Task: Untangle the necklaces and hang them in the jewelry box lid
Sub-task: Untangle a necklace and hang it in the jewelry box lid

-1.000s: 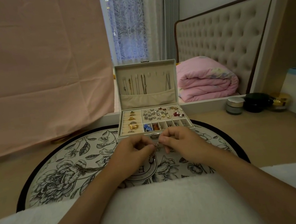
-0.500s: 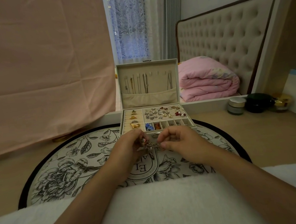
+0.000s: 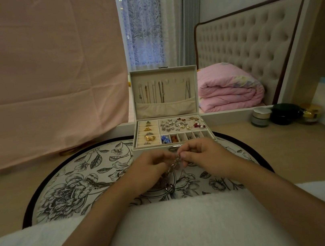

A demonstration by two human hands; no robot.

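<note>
White cloth [image 3: 173,226] lies nearest, across the lap, and both forearms reach over it toward the box [image 3: 150,148].

Just in front of the box, the left hand [image 3: 150,172] and right hand [image 3: 203,155] work close together. The right thumb and forefinger pinch the top of a silvery chain [image 3: 174,164]. The left fingers curl in round its lower part, though the exact pinch is hidden. A second ago the fingertips almost met on a small knot. Now the hands sit a little wider apart, and the chain runs out between them at a slant. A ring [image 3: 169,189] dangles from its low end, just above the mat [image 3: 64,179].

This suggests the tangle is loosening, but the strand looks clumped near the left fingers, so it is probably not yet free to hang.

Left of the box, a second necklace [image 3: 95,183] lies on the mat, unmoved.

Behind the box tray stands the lid [image 3: 162,74], upright. A few hung chains [image 3: 161,92] drop into its pocket, with bare hooks beside them for the next strand.
</note>
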